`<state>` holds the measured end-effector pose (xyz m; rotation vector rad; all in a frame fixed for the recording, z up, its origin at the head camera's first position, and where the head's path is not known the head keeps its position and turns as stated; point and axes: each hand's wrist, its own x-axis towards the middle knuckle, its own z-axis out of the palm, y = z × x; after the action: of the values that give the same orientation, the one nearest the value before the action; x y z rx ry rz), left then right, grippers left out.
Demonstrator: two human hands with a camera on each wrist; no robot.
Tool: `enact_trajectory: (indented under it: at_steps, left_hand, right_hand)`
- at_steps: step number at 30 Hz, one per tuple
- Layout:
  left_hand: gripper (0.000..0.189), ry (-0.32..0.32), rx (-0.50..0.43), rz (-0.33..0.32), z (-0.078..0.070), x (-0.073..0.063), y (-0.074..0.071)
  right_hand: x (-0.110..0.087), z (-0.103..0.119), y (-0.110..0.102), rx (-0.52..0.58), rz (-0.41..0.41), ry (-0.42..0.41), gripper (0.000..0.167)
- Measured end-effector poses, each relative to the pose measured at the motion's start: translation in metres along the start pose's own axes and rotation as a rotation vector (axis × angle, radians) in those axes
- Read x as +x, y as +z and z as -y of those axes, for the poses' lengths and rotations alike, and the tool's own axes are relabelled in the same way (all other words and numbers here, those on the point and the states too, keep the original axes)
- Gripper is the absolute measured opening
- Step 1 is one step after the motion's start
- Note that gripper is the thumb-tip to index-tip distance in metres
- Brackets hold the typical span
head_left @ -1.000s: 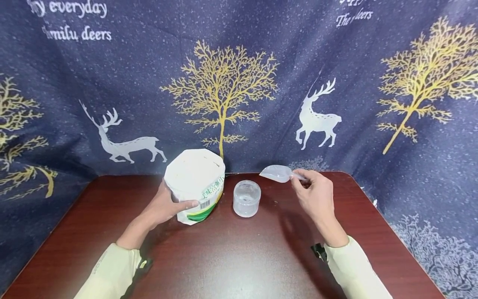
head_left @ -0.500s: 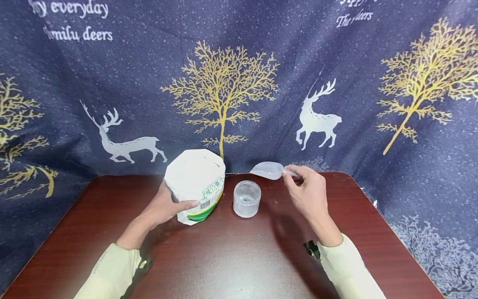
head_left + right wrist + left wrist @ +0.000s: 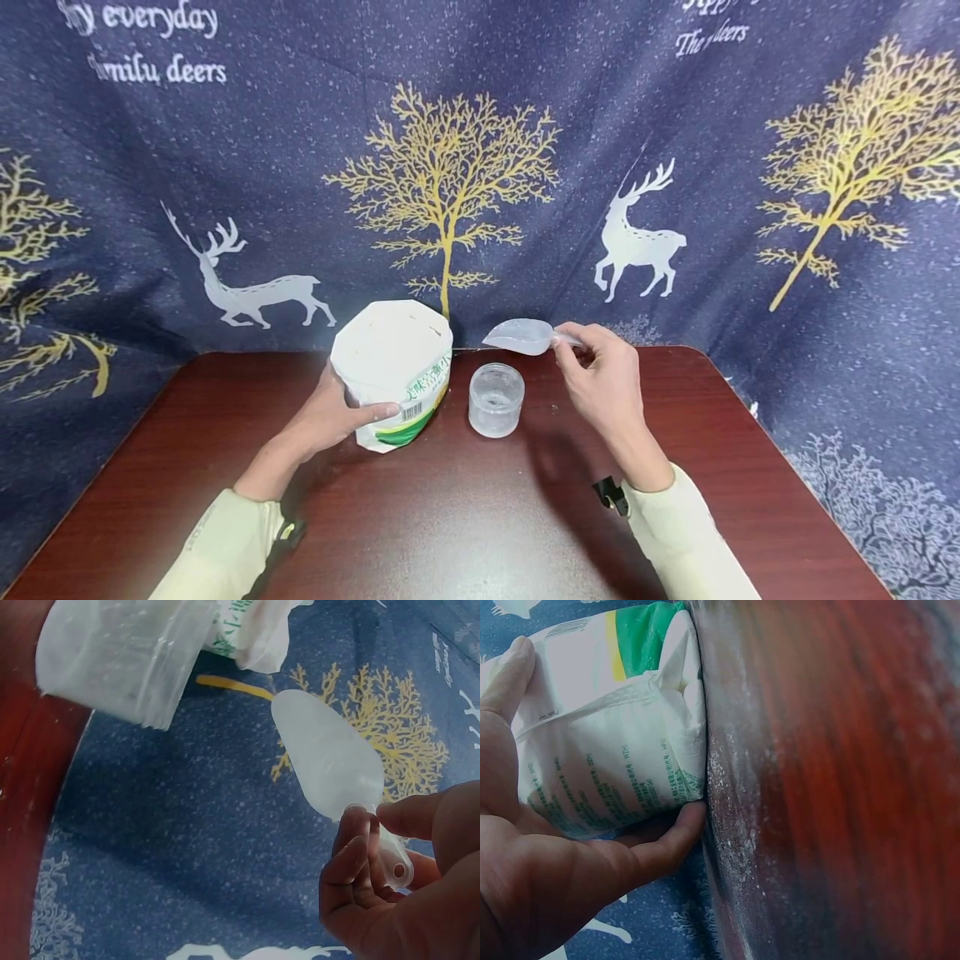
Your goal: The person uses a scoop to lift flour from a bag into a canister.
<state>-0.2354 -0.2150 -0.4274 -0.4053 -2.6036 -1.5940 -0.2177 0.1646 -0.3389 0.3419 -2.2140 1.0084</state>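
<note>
A white flour bag (image 3: 420,392) with green print stands upright at the left of the table, its wide top full of white powder. My left hand (image 3: 333,417) grips its side, thumb across the front; in the left wrist view, fingers reach along the bag (image 3: 592,757) down near its base. My right hand (image 3: 603,375) pinches the handle of a translucent plastic scoop (image 3: 522,336), held in the air with its tip pointing left. No powder shows in the scoop (image 3: 326,754). Below and left of it, beside the bag, a clear round jar (image 3: 497,402) stands without a lid.
The dark red-brown table (image 3: 450,517) ends at a blue cloth backdrop (image 3: 285,167) printed with trees and deer. White dust lies along the table edge (image 3: 731,817) in the left wrist view.
My right hand has carried the scoop leftward and slightly up, so it now hangs behind and above the jar. The left hand, flour bag and jar have stayed put.
</note>
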Motion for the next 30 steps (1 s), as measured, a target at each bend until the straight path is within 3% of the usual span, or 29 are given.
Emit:
enact_trajectory:
  at_steps: [9,17,30]
  left_hand:
    - [0.125,-0.018,-0.004,-0.003,0.000,-0.002,-0.001]
    - [0.122,0.011,-0.021,-0.004,0.001,0.001,0.000]
    - [0.120,0.003,-0.017,-0.001,0.002,0.001,0.001]
  right_hand:
    - [0.004,0.013,0.010,0.043,0.000,-0.028,0.008]
    - [0.006,0.025,0.020,0.106,0.013,-0.037,0.009]
    - [0.009,0.036,0.034,0.122,0.044,-0.056,0.007]
